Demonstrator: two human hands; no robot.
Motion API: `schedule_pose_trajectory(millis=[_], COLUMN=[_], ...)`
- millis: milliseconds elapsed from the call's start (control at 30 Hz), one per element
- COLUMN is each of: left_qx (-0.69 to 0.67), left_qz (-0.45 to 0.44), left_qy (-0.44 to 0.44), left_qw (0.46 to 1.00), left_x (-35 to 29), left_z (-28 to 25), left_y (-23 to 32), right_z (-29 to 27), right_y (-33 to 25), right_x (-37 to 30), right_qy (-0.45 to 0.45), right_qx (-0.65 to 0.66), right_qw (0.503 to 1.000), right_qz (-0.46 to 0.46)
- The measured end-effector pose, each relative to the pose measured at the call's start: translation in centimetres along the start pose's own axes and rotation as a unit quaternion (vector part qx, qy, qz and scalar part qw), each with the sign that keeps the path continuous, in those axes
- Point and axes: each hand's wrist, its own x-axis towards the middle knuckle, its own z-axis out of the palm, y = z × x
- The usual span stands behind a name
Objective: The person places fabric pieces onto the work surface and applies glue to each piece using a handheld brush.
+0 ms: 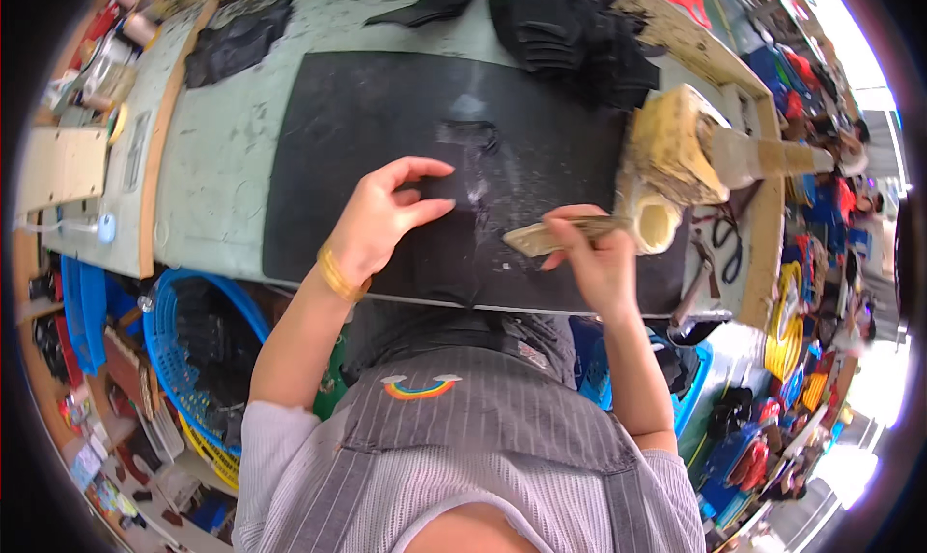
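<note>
The left hand is over the middle of a black mat, its thumb and fingertips a little apart in a narrow gap, with nothing visible between them. A gold bracelet circles that wrist.

The right hand, to the right over the mat, holds a pale flat tool pinched between thumb and fingers. The tool's free end points left, toward the left hand; whether it touches the mat I cannot tell. A shiny streak runs from far to near along the mat, between the two hands.

Just right of the tool stands a yellow block, with a pale round opening at its near side. Farther right lie scissors and, nearer, a hammer. A heap of black pieces lies at the far right of the table, and another black piece at the far left. Near left, below the table, is a blue basket holding dark material.
</note>
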Motion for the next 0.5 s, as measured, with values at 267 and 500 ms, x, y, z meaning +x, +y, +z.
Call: schedule_pose_trajectory(millis=[267, 500], left_qx=[-0.019, 0.109], left_qz=[0.037, 0.013], left_qy=[0.099, 0.087], left_qw=[0.994, 0.990], left_x=[1.4, 1.3], left_z=[-1.3, -1.9], left_y=[-0.8, -0.6], right_z=[-10.1, -7.5], right_y=[-1.0, -2.0], right_x=[-1.6, 1.1], right_qy=[0.263, 0.150], right_qx=[-0.087, 0.038], right_qw=[0.958, 0.988], right_qz=[-0.070, 0.020])
